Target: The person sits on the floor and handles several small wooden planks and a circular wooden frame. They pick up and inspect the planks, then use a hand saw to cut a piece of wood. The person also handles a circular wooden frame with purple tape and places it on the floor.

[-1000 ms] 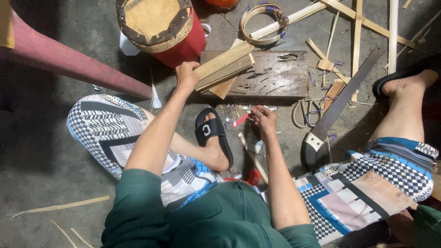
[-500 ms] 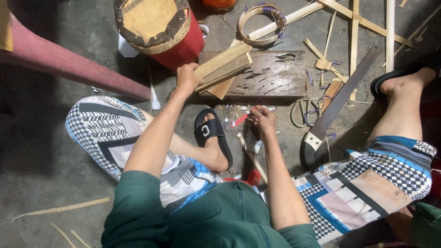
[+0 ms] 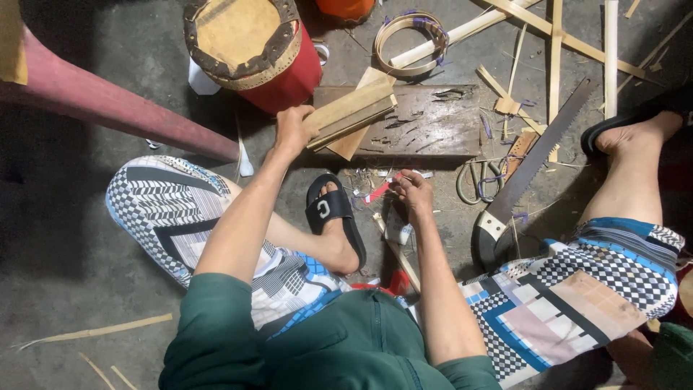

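A person sits on a concrete floor [image 3: 86, 289] among bamboo scraps, legs spread around a scarred wooden block [image 3: 426, 123]. The left hand [image 3: 292, 130] is clamped on the near end of a bundle of flat bamboo slats [image 3: 350, 115], which rests tilted across the block's left end and points toward 2 o'clock. Over the last second that grip and the bundle have barely shifted; the slats sit where they did, so the work looks paused on holding them steady. The right hand [image 3: 413, 193], fingers curled down, hovers at the litter of small scraps and a red sliver [image 3: 377, 193] just below the block, at 5 o'clock from the slats; whether it has pinched anything cannot be told. It too has stayed put. A handsaw [image 3: 534, 162] lies untouched at 3 o'clock of that hand, scissors [image 3: 480, 184] beside it. A red drum-like stool [image 3: 249, 47] stands at 11 o'clock of the block, a bamboo hoop [image 3: 411, 43] at 12.
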